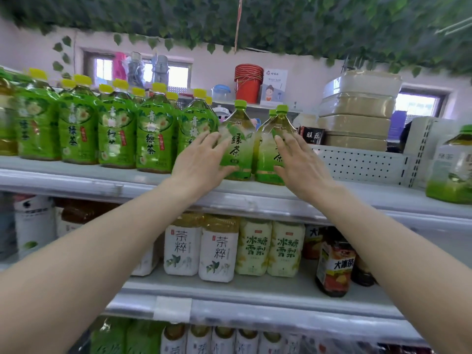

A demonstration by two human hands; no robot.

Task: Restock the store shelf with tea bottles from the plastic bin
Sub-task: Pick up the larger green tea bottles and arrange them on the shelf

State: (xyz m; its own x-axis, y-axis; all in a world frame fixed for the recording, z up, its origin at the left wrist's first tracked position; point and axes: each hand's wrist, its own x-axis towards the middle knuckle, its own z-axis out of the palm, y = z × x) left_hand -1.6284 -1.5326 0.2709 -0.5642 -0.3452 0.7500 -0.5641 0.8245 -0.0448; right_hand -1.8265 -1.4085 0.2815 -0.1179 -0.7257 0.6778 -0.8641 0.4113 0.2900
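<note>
Two green tea bottles with green caps stand side by side on the top shelf (332, 195). My left hand (201, 159) lies against the left side of the left bottle (238, 146), thumb near its base, fingers fairly straight. My right hand (298, 159) lies against the right side of the right bottle (267, 154), fingers spread and straight. A further green cap shows just behind the right bottle. The plastic bin is out of view.
A row of yellow-capped green tea bottles (153, 134) fills the top shelf to the left. Another green tea bottle (452, 164) stands at far right. A perforated shelf back (357, 162) is behind. White and pale yellow bottles (219, 249) stand on the lower shelf.
</note>
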